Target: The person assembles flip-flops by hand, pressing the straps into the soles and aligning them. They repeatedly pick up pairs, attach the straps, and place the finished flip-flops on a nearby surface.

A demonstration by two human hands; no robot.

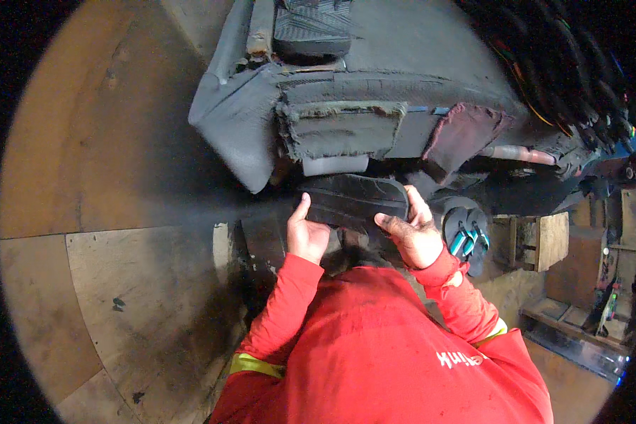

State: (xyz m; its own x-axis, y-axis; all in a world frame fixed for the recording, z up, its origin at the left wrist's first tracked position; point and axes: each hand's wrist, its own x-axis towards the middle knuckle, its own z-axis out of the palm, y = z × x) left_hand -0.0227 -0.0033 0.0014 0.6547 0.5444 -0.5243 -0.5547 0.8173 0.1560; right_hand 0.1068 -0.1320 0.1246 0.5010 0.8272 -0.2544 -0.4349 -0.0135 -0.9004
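Observation:
In front of the dusty dark bench or machine, both my hands hold a black flip-flop sole (353,200) roughly level; lines run along its length. My left hand (307,232) grips its left end, thumb up along the edge. My right hand (412,230) is closed round the right end, the thumb pressed on the near side. Just beyond the sole, a pale grey block (335,165) sticks out below a frayed cloth flap (346,131). To the right of my right hand stand black flip-flops (466,237) with teal straps.
On the dust-covered surface (417,42) lies a textured black sole (312,32). Many dark pieces (558,63) are heaped at the far right. A wooden box (540,242) stands beyond the flip-flops. Wooden panels (141,297) extend on the left.

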